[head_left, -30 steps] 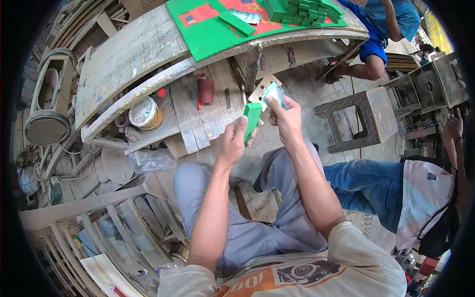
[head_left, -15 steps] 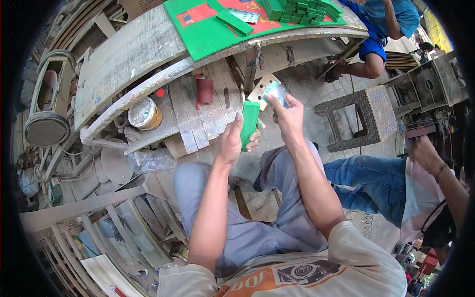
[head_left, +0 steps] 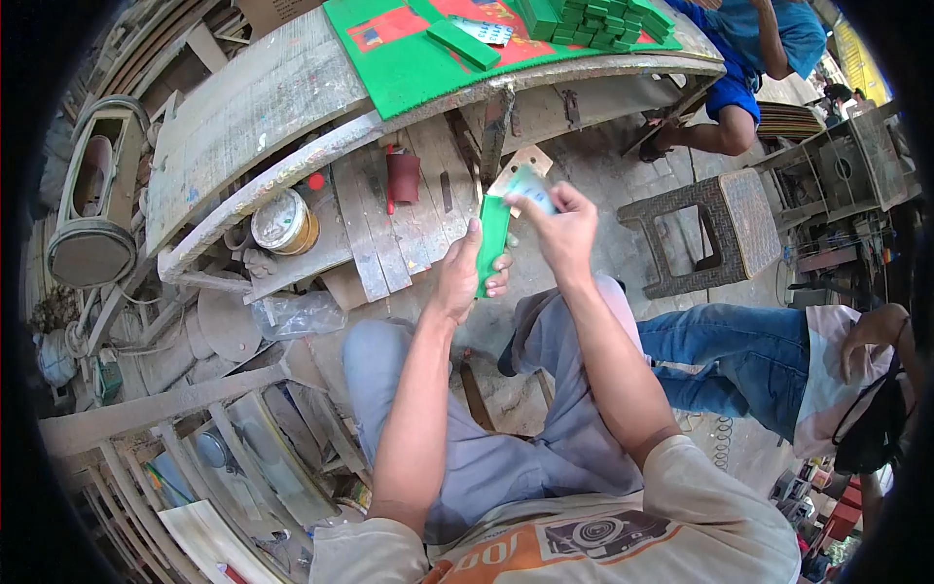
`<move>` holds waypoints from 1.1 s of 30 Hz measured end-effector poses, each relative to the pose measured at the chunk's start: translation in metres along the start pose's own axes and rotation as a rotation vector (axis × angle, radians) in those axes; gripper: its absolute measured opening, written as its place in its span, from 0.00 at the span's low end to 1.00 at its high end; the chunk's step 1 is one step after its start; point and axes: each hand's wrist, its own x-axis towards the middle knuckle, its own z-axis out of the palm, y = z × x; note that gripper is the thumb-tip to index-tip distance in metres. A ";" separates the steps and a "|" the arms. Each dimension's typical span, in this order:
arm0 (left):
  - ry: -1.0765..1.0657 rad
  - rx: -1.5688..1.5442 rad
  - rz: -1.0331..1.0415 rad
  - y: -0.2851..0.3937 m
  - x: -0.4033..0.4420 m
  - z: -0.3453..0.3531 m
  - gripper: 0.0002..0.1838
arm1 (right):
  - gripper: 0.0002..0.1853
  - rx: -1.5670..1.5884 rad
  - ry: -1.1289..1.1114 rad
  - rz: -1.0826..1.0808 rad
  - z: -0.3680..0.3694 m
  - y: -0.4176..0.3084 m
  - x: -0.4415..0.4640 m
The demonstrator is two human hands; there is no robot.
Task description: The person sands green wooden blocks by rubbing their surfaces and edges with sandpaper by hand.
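Observation:
My left hand is wrapped round a green painted wooden block, holding it upright above my lap. Pinched in my right hand is a pale piece of sandpaper with bluish marks, blurred by motion. The sandpaper is at the block's upper end; whether it touches the block I cannot tell. Beyond, on the bench, another green block lies by a printed pale sheet. A stack of green blocks stands to its right.
A wooden bench with a green board spans the front. Its lower shelf bears a paint bucket and a dark red cylinder. A woven stool stands right. One person in jeans is close by; another sits beyond the bench.
My right hand has shifted slightly left and down, bringing the sandpaper closer to the block's upper end. My left hand stays nearly still. The nearby person's hand at right has dropped.

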 end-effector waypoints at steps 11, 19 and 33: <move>-0.009 0.124 0.021 -0.001 0.002 -0.004 0.31 | 0.18 0.145 0.060 0.000 0.003 -0.004 0.002; 0.003 0.100 -0.014 0.006 -0.002 -0.006 0.30 | 0.18 0.087 0.033 -0.058 0.001 -0.007 0.004; 0.044 0.145 0.028 0.008 0.001 -0.002 0.29 | 0.22 -0.022 -0.267 -0.195 0.000 -0.003 -0.006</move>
